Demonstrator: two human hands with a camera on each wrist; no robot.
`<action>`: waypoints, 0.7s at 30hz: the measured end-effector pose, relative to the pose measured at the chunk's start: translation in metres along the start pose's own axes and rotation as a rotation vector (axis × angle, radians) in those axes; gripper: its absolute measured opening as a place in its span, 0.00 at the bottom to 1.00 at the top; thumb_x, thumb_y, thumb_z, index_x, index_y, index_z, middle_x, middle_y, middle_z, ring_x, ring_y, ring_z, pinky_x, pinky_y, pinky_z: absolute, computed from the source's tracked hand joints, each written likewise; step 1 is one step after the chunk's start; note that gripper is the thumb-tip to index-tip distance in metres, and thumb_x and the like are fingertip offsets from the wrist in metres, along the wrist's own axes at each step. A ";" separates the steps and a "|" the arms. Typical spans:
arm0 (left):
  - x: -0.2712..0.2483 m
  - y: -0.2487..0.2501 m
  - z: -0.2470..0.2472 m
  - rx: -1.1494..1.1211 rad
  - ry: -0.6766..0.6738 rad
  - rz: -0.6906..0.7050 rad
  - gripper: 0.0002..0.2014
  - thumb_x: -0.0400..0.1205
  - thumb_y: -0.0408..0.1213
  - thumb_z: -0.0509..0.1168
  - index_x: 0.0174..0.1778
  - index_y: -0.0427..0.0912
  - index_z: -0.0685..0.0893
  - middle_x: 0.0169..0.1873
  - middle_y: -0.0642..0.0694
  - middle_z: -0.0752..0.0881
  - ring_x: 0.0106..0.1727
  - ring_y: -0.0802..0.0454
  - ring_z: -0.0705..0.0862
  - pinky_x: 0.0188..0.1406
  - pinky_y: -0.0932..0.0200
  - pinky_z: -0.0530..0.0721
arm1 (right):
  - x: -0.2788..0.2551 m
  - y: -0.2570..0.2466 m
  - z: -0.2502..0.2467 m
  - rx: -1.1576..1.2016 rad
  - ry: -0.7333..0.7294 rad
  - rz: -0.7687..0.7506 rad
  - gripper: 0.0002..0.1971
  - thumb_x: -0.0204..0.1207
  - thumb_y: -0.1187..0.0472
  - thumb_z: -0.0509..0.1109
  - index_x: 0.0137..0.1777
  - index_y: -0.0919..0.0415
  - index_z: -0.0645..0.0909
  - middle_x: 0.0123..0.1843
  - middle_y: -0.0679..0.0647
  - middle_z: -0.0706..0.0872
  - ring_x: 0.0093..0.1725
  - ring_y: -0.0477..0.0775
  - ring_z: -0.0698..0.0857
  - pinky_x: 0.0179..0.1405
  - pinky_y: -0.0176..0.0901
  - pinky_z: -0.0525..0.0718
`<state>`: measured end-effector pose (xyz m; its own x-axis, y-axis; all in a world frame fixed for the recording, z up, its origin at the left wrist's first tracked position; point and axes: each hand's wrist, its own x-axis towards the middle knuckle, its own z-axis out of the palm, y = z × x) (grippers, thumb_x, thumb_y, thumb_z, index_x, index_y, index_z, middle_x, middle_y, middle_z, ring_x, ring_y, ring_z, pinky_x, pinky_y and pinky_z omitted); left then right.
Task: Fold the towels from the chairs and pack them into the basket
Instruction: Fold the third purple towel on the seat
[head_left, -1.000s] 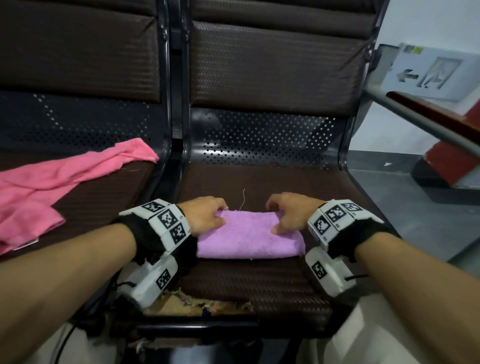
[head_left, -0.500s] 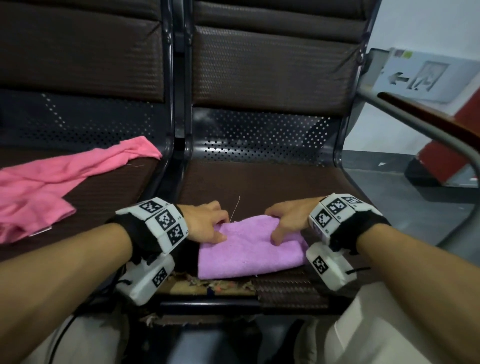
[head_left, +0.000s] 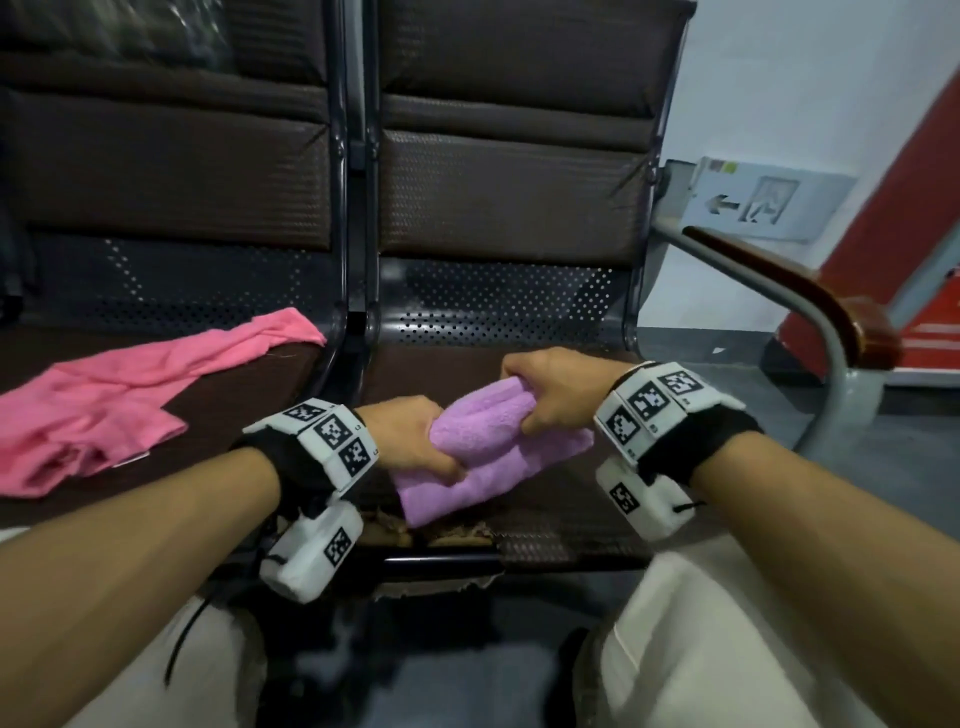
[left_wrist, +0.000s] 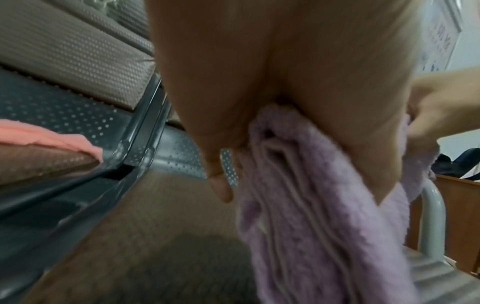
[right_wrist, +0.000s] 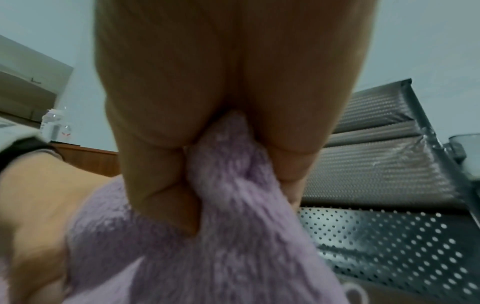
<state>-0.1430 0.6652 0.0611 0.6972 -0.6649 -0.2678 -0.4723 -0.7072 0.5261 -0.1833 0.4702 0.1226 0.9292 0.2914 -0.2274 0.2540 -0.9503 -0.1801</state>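
Two hands grasp one folded purple towel (head_left: 488, 457) near the middle of the head view, above the front part of the right chair seat (head_left: 441, 374). The left hand (head_left: 410, 441) has its fingers curled over the towel's lower left end. The right hand (head_left: 556, 389) clenches the upper right end, bunching the cloth. In the left wrist view, the towel's stacked layers (left_wrist: 298, 185) hang from the thumb and fingers. In the right wrist view, the cloth (right_wrist: 228, 195) is squeezed between thumb and fingers. At the left of the head view, an unfolded pink towel (head_left: 119, 400) lies spread on the left chair seat (head_left: 249, 415). A metal armrest (head_left: 800, 306) curves at the right of the frame.
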 end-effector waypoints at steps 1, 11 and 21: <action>-0.003 0.008 -0.006 0.032 0.053 0.017 0.10 0.66 0.47 0.77 0.38 0.51 0.85 0.33 0.53 0.86 0.34 0.55 0.83 0.36 0.62 0.81 | -0.004 -0.001 -0.007 -0.018 0.028 0.016 0.17 0.65 0.56 0.77 0.50 0.53 0.74 0.44 0.48 0.80 0.46 0.52 0.80 0.43 0.43 0.76; -0.022 0.143 -0.077 0.395 0.433 0.249 0.14 0.72 0.49 0.71 0.42 0.48 0.74 0.43 0.47 0.83 0.48 0.44 0.83 0.38 0.59 0.70 | -0.108 0.025 -0.101 -0.040 0.271 0.237 0.17 0.59 0.61 0.79 0.45 0.52 0.77 0.42 0.51 0.82 0.42 0.53 0.81 0.40 0.42 0.79; 0.005 0.304 0.014 0.345 -0.043 0.536 0.19 0.82 0.42 0.65 0.64 0.36 0.70 0.52 0.44 0.78 0.51 0.50 0.77 0.42 0.63 0.71 | -0.324 0.103 -0.018 0.604 0.491 0.458 0.15 0.65 0.62 0.82 0.47 0.57 0.79 0.40 0.48 0.82 0.37 0.39 0.79 0.35 0.31 0.77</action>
<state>-0.2910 0.4436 0.2087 0.2967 -0.9520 -0.0754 -0.9010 -0.3052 0.3083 -0.4531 0.2764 0.1950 0.9500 -0.3122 0.0088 -0.2245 -0.7021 -0.6758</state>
